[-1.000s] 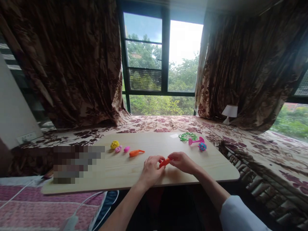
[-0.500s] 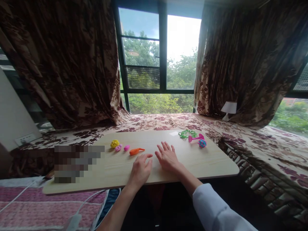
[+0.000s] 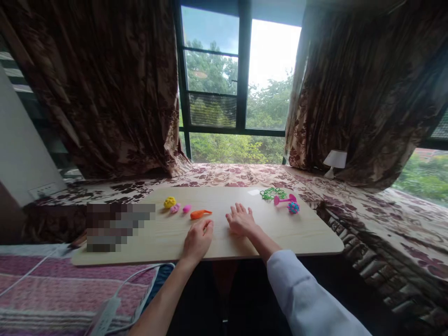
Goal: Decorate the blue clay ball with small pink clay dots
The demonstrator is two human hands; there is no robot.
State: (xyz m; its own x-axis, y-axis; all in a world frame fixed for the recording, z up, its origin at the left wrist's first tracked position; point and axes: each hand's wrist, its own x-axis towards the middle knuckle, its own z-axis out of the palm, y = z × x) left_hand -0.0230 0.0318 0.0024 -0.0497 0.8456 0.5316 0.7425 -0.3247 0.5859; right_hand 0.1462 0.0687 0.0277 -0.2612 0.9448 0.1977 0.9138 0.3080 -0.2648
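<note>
My left hand [image 3: 199, 240] is over the near part of the table, its fingers curled in and closed; I see nothing in it. Just beyond its fingertips lies an orange carrot-shaped toy [image 3: 200, 214], apart from the hand. To the right, my right hand [image 3: 241, 220] lies palm down near the table's middle, fingers spread and holding nothing. Left of the orange toy are a bright pink egg-shaped piece [image 3: 186, 209], a light pink lump [image 3: 175, 208] and a yellow crumpled-looking ball [image 3: 170, 201].
On the table's [image 3: 280, 238] right side are a green beaded string [image 3: 273, 193], a pink dumbbell-shaped toy [image 3: 284, 200] and a blue-and-pink knobbly ball [image 3: 293, 207]. A blurred-out patch [image 3: 112, 228] covers the left side. A white lamp [image 3: 335, 160] stands on the window ledge.
My left hand has drawn its fingers in. The right hand stays spread on the table. The view has shifted slightly; the toys rest in the same places on the table.
</note>
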